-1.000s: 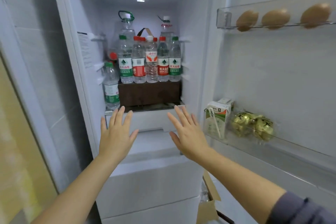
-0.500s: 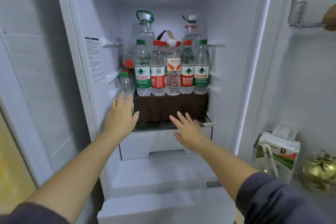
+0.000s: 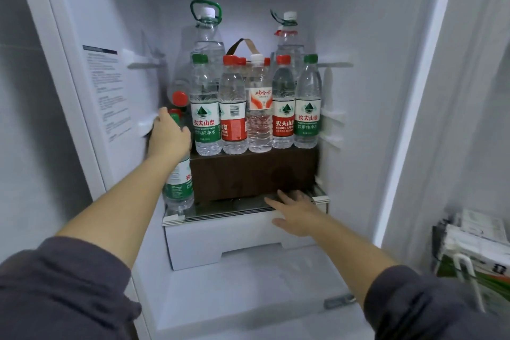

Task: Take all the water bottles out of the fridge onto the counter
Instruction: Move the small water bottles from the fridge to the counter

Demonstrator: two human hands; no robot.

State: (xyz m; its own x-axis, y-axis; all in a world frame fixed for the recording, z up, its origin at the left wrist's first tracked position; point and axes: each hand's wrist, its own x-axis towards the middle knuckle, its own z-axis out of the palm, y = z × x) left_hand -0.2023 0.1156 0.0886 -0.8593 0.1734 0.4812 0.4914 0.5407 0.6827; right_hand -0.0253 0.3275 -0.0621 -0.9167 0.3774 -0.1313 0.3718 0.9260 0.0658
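One clear plastic water bottle with a green label (image 3: 178, 183) stands upright at the far left of the glass shelf (image 3: 220, 210) inside the white fridge (image 3: 372, 91), its long axis vertical and its neck pointing up, squeezed between the inner wall and a dark brown box (image 3: 254, 174). The left hand (image 3: 168, 136) is wrapped round the bottle's shoulder, thumb on the wall side and the back of the hand toward the camera; the label and base show below the wrist. Just above that hand, a red-capped clear bottle (image 3: 179, 98) lies tipped with its cap facing outward. On top of the box, five small clear bottles (image 3: 259, 119) stand upright in a close row, caps up, their labels green, red, orange-red, red and green. Behind them rise two large clear jugs with carrying handles (image 3: 207, 38). The right hand (image 3: 296, 210) lies flat with straight fingers on the shelf's front edge, before the box's right half, holding nothing and apart from every bottle. At the far right, a green-and-white carton (image 3: 474, 251) sits in the door bin.
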